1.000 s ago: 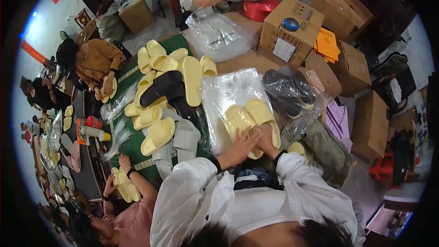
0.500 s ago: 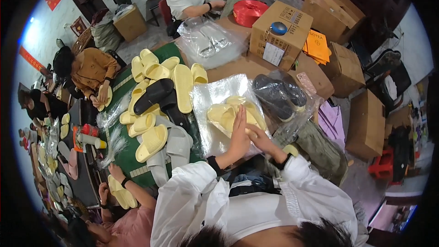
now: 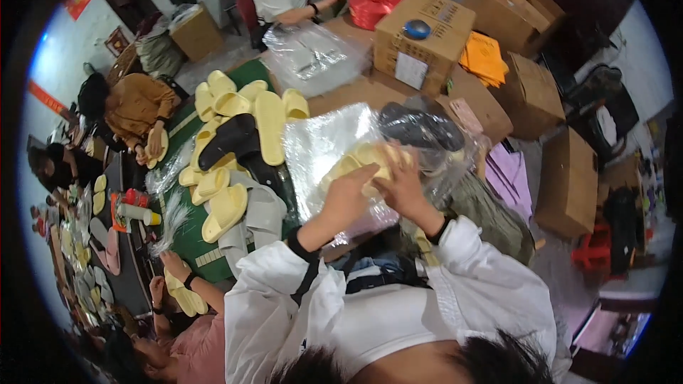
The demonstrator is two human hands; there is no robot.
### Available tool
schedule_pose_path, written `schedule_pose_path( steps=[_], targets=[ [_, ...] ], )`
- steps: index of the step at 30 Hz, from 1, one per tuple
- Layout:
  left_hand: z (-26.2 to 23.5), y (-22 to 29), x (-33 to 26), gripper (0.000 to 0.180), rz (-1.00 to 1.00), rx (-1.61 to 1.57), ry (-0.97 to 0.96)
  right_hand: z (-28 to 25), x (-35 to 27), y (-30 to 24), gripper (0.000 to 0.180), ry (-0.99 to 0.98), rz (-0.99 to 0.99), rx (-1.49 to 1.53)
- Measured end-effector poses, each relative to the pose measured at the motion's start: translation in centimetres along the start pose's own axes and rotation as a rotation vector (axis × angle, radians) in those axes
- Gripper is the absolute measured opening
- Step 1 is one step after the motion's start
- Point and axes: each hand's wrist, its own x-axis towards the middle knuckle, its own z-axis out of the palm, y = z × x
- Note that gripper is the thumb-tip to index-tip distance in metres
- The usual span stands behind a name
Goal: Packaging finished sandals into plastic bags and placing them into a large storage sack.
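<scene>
Both hands close on a pair of yellow slippers inside a clear plastic bag.

The left hand (image 3: 346, 195) grips the near edge of the yellow slippers (image 3: 363, 160) through the clear plastic bag (image 3: 324, 146), fingers curled; the right hand (image 3: 404, 186) pinches the film and the slippers' far side, just beside the left; the foam pair looks light, soft and springy, the film thin, slick and apt to crumple, so a hold on the soles through the bag seems safest; black slippers (image 3: 420, 128) in another bag lie just beyond the right hand; loose yellow slippers pile (image 3: 235, 121) lies left of the left hand.
</scene>
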Motion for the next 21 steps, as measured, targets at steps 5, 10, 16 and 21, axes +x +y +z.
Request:
schedule_pose_path(
  steps=[5, 10, 16, 21],
  targets=[
    [1.0, -0.6, -0.8, 0.052, 0.04, 0.073, -0.055, 3.5, 2.4, 3.9, 0.005, -0.369, 0.02, 0.233],
    [2.1, 1.5, -0.1, 0.06, 0.19, 0.267, 0.072, 2.1, 9.2, 7.8, 0.02, 0.068, -0.029, 0.056],
    [4.5, -1.1, -1.7, 0.047, 0.101, 0.267, -0.008, -4.2, 12.6, 14.4, 0.033, 0.338, -0.135, -0.25],
    [4.1, -4.3, -5.0, 0.041, -0.156, 0.236, 0.006, -3.1, 9.8, 18.9, 0.038, 0.175, -0.008, -0.314]
  ],
)
